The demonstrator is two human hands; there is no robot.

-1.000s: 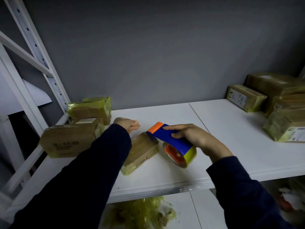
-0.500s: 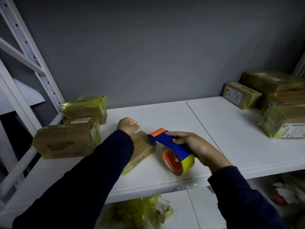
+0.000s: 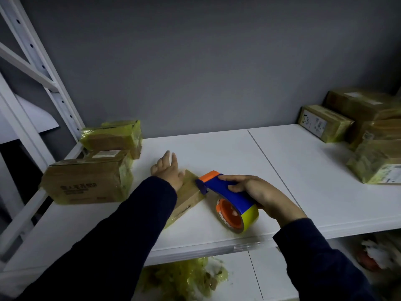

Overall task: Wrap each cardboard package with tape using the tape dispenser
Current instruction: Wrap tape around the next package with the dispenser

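Partly hidden package point(image 3: 189, 197), dispenser point(image 3: 230, 199) in right hand point(image 3: 263, 195)

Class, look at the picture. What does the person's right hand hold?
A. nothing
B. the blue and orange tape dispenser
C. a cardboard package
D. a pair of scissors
B: the right hand grips the blue handle of the tape dispenser, whose front end is at the small package on which the left hand rests.
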